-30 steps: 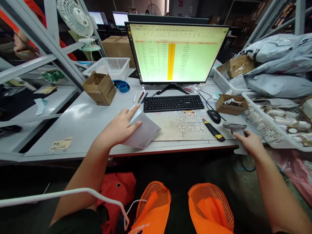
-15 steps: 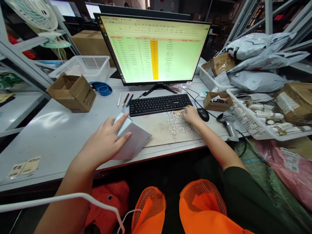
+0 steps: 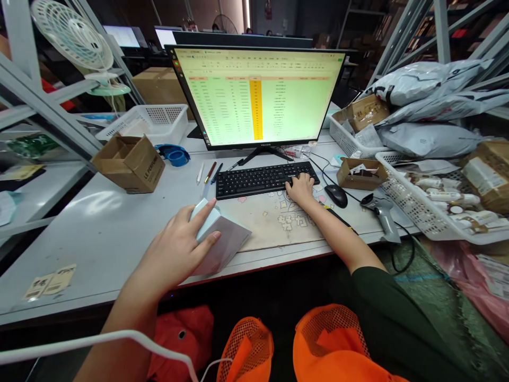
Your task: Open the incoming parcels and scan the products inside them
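My left hand [image 3: 178, 244] grips a pale blue and whitish box [image 3: 225, 241] at the table's front edge, thumb and forefinger along its near side. The box is tilted, and part of it is hidden by my fingers. On the right side of the black keyboard [image 3: 254, 180] rests my right hand [image 3: 301, 189], with fingers apart and bent over the keys, holding nothing. A black mouse [image 3: 336, 196] lies right of that hand. Behind the keyboard stands a monitor [image 3: 222, 111] showing a spreadsheet with one orange column.
Pens [image 3: 209, 173] and an open cardboard box [image 3: 131, 167] lie to the left. A barcode scanner [image 3: 385, 217], a small carton [image 3: 361, 178] and a white basket [image 3: 433, 217] of bottles are on the right. A white cable [image 3: 131, 335] crosses the lower left.
My right hand has moved from the keyboard's lower edge up onto the keys. The head view has tilted slightly up. My left hand still grips the box.
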`<move>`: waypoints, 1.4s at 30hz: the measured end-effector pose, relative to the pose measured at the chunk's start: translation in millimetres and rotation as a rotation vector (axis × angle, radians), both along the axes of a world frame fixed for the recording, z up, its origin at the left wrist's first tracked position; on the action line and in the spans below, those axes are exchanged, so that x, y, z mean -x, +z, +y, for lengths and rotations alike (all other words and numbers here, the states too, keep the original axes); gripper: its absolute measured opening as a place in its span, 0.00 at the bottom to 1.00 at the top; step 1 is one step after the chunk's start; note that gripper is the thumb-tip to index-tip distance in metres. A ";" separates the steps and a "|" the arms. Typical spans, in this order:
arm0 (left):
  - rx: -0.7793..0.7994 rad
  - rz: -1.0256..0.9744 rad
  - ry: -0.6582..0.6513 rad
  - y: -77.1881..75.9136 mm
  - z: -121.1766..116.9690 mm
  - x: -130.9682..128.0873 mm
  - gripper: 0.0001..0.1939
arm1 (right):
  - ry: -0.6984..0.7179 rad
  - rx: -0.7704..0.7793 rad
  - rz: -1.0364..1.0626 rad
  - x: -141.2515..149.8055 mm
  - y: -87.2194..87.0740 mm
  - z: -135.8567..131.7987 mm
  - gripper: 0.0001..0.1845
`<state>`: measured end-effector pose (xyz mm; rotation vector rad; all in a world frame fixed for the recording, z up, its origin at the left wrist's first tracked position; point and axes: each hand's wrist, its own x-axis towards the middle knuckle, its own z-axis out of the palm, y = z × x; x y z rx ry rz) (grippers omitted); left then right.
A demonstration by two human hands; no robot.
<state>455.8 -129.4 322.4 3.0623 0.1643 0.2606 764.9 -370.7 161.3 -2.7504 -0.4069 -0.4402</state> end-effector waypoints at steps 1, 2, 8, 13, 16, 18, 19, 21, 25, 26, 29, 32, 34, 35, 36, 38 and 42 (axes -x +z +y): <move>0.002 0.004 -0.002 0.1 0.2 -0.5 0.39 | -0.002 -0.003 -0.001 1.1 -1.5 0.4 0.27; 0.002 0.005 -0.005 0.2 0.4 -1.1 0.39 | 0.000 -0.008 -0.002 2.6 -2.9 0.2 0.28; -0.003 0.004 -0.017 0.5 0.2 -6.1 0.39 | 0.006 -0.052 0.005 11.6 -4.7 -3.7 0.28; -0.009 0.017 -0.017 -1.1 -1.4 -11.1 0.38 | -0.004 -0.069 0.015 10.9 -3.1 -4.8 0.26; 0.007 0.029 -0.021 -2.0 -1.9 -12.6 0.39 | -0.019 -0.082 0.037 6.6 -5.0 -7.8 0.26; 0.011 0.038 -0.015 -1.7 -3.0 -13.0 0.39 | -0.025 -0.100 0.060 3.2 -6.3 -10.9 0.28; 0.012 0.041 -0.011 -1.4 -3.8 -13.2 0.40 | -0.028 -0.110 0.071 1.8 -6.6 -12.4 0.29; 0.010 0.047 -0.004 -0.5 -5.9 -13.9 0.40 | -0.032 -0.129 0.069 0.3 -6.3 -14.5 0.31; -0.010 0.053 0.001 0.0 -8.2 -16.0 0.39 | -0.014 -0.140 0.022 2.8 -3.0 -14.3 0.31; -0.014 0.054 -0.002 -0.4 -8.1 -16.3 0.39 | -0.007 -0.134 0.032 4.0 -2.2 -13.5 0.31; -0.018 0.054 -0.013 -1.8 -7.1 -16.7 0.39 | -0.007 -0.132 0.035 6.5 -0.6 -9.8 0.30; -0.018 0.049 -0.013 -2.1 -8.4 -17.5 0.38 | 0.026 -0.132 -0.006 3.7 1.4 -1.3 0.27; -0.018 0.059 -0.011 -1.1 -11.8 -19.6 0.38 | 0.067 -0.105 0.013 -2.7 4.3 8.8 0.24; -0.019 0.069 -0.009 -0.3 -14.1 -21.2 0.38 | 0.076 -0.095 0.022 -7.1 6.3 14.8 0.24; -0.021 0.078 -0.005 0.6 -16.6 -23.0 0.37 | 0.079 -0.091 0.026 -11.9 8.7 21.3 0.25; -0.026 0.089 -0.004 2.4 -21.1 -26.4 0.36 | 0.090 -0.087 0.037 -21.6 14.0 33.3 0.28; -0.033 0.104 0.000 4.5 -24.5 -28.2 0.35 | 0.107 -0.068 0.157 -28.2 20.6 41.5 0.32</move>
